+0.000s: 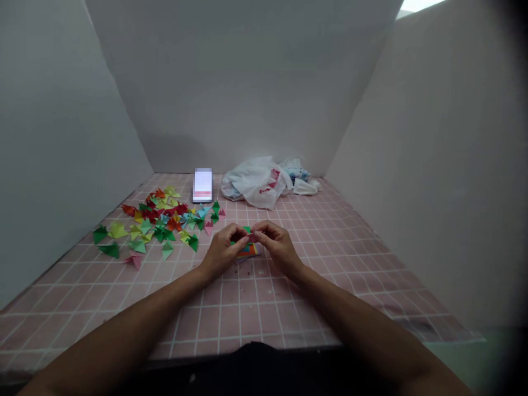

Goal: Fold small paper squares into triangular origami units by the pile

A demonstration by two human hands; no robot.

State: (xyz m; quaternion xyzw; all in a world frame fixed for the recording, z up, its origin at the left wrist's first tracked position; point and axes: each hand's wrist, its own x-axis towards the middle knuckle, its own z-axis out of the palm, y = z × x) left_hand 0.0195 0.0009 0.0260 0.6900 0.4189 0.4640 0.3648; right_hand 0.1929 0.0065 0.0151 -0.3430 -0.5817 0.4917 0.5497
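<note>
My left hand (226,243) and my right hand (277,245) meet over the middle of the table. Between their pinched fingertips is a small piece of pink paper (252,236), mostly covered by the fingers, so its folds cannot be made out. Just beneath and behind the hands lie coloured paper sheets (248,251), with green, blue and orange showing. Off to the left spreads a heap of small folded paper cranes (159,233) in red, orange, yellow, green, blue and pink.
A pink tablecloth (243,313) with a white grid covers the table, with tiny scraps near my wrists. At the back stand a lit phone (203,185) and a crumpled white plastic bag (258,181), with another bag (301,177) beside it. Pale walls enclose three sides.
</note>
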